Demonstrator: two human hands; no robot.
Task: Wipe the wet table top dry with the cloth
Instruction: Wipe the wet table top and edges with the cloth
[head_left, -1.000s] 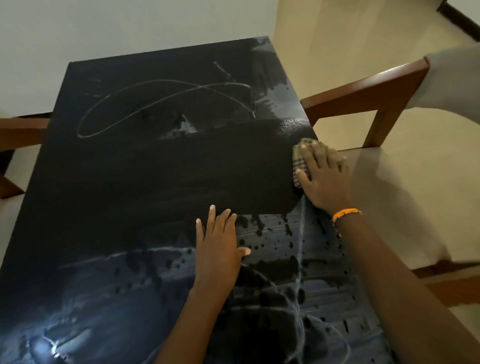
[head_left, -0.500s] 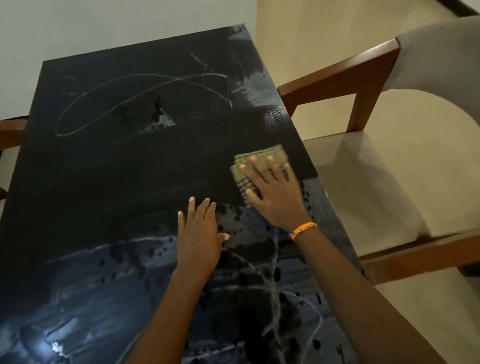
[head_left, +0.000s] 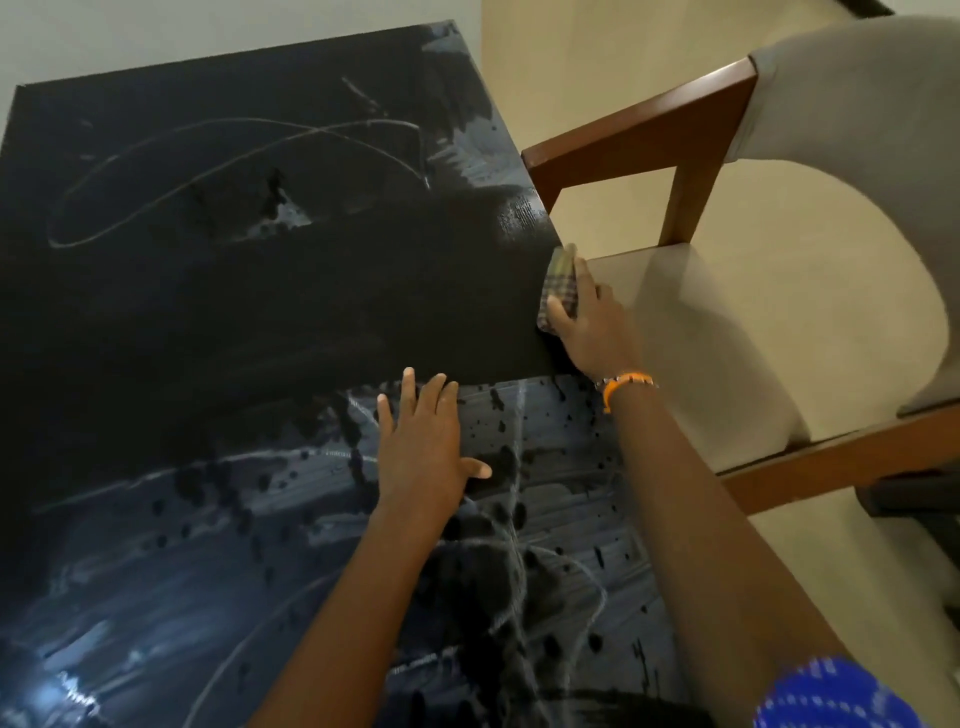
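Two hands are on the black bench (head_left: 218, 312) — the left hand (head_left: 423, 447) lies flat with straight fingers near its middle, the right hand (head_left: 589, 322) holds the checked cloth (head_left: 558, 283) against its right edge.

Probably a home dining room: a dark bench (head_left: 260, 312), a wooden armchair (head_left: 639, 135) with padded seat, plain walls (head_left: 208, 26) and cream floor (head_left: 597, 62).
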